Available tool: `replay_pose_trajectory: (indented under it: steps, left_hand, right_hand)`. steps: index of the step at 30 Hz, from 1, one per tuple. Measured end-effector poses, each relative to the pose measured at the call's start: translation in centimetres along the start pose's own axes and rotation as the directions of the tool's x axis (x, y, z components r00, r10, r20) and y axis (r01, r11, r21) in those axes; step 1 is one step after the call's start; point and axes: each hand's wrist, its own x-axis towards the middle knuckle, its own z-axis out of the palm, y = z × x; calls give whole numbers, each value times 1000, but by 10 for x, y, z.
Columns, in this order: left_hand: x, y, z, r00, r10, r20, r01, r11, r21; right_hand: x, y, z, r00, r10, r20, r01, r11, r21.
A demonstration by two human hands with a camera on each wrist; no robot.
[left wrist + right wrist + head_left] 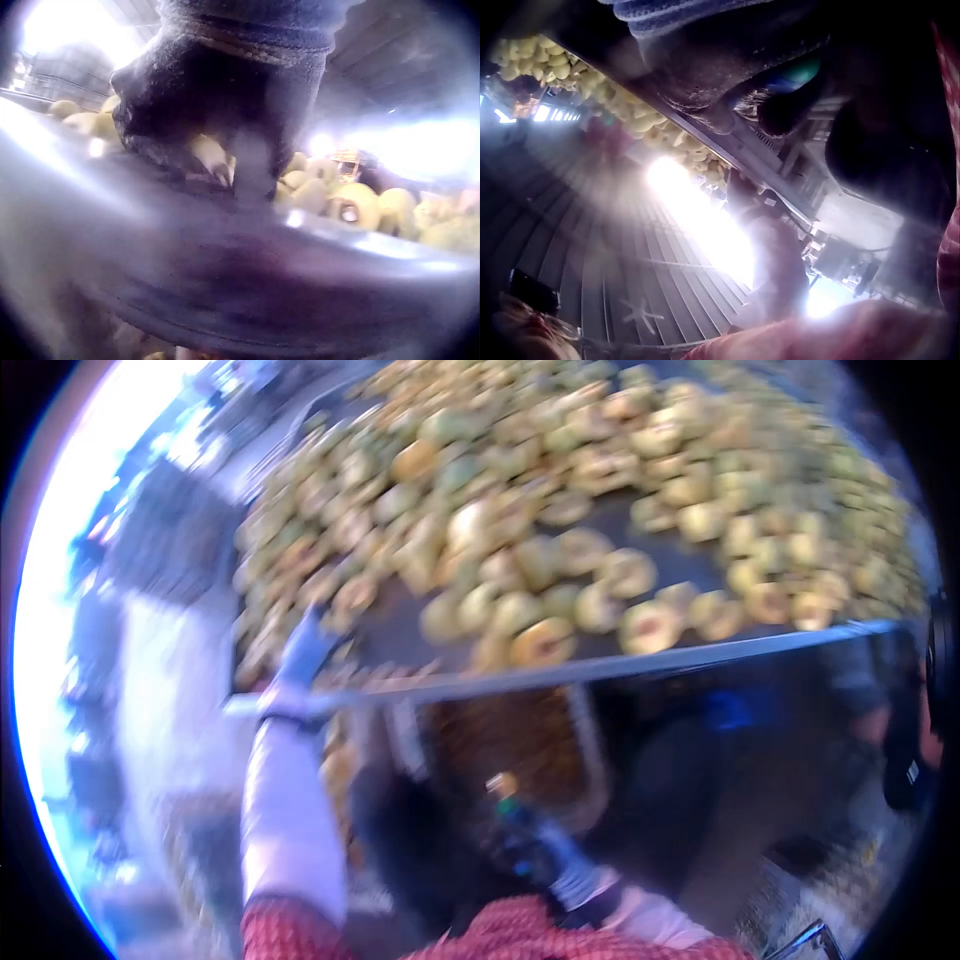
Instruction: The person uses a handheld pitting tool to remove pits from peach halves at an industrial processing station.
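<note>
Halved yellow-green fruits [645,627] lie over a dark metal tray [395,630]. My gloved left hand [305,647] reaches over the near rim at the tray's left end, its fingers down among the fruit pieces. In the left wrist view the same hand [217,97] points its fingers down behind the rim, a pale piece [210,154] showing between them; whether they touch it I cannot tell. Below the tray, my gloved right hand [568,868] grips a small tool with a green part [510,805]. The right wrist view shows this hand [705,64] dark around the green part [802,71].
The tray's raised metal rim [600,666] crosses in front of me. Beneath it stands a pale-edged container [595,760] with brownish contents. A grey stack [172,530] stands at the left. Another person's arm [868,722] shows at the right.
</note>
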Motion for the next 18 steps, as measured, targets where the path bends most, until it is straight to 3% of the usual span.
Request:
replay_pose_trajectory:
  steps: [2, 4, 5, 8, 9, 11, 12, 13, 15, 17, 18]
  left_hand:
    - [-6, 27, 28, 927, 364, -91, -375, 894, -246]
    - [-47, 106, 0, 976, 152, 157, -135, 985, -112]
    - [-59, 130, 2, 977, 211, 35, -209, 976, -59]
    - [-94, 183, -12, 956, 177, -232, -238, 935, -265]
    - [-106, 191, -12, 943, 190, -273, -271, 915, -300]
    - [-140, 212, -13, 936, 345, -70, -348, 877, -332]
    - [-157, 237, -21, 929, 358, 92, -276, 838, -470]
    - [-171, 255, -27, 890, 384, 247, -182, 794, -580]
    - [-192, 254, -1, 835, 457, 306, -260, 818, -513]
    - [-203, 260, 3, 923, 313, 224, -99, 757, -646]
    - [-214, 263, 4, 920, 237, 312, 158, 504, -849]
  right_hand:
    - [16, 7, -20, 994, 32, 105, -44, 993, 112]
    - [32, 6, -31, 996, -22, 92, 15, 997, 74]
    - [25, 10, -11, 971, -223, -90, 173, 908, -382]
    - [13, 3, 20, 810, -577, -105, 474, 749, -462]
    - [12, -7, 20, 721, -693, -13, 528, 562, -637]
    - [4, -30, 16, 544, -807, 231, 513, 101, -852]
    - [-5, -39, 38, 580, -759, 297, 495, 38, -868]
    - [-4, -39, 32, 538, -791, 291, 491, 14, -871]
    - [6, -37, 7, 466, -846, 259, 477, -6, -879]
    - [-7, -44, 5, 672, -740, 8, 397, 352, -848]
    - [-18, -37, 27, 711, -703, -8, 503, 516, -694]
